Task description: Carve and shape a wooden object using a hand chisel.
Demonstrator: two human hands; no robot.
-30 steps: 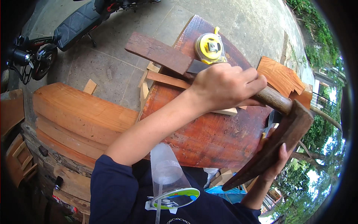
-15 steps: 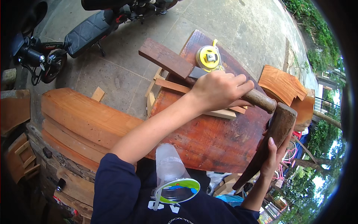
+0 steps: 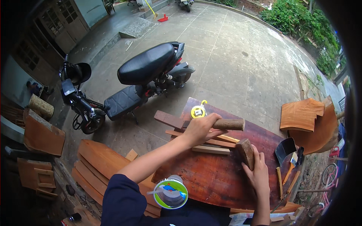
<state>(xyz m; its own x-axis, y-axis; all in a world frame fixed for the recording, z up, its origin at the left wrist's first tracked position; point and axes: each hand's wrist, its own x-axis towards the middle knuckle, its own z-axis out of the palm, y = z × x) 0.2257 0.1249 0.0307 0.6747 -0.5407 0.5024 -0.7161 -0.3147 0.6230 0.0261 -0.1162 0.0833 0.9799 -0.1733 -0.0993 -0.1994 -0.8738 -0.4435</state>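
A short wood block [image 3: 246, 152] stands on the reddish desk [image 3: 211, 180]. The right hand [image 3: 258, 173] is wrapped around it, maybe to keep it steady. The left hand [image 3: 200, 130] grips a round wooden handle [image 3: 228, 124] above thin wood strips [image 3: 211, 145].

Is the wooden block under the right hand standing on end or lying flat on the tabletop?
Standing on end, tilted slightly: the wooden block rises from the reddish tabletop, and the right hand grips its lower part.
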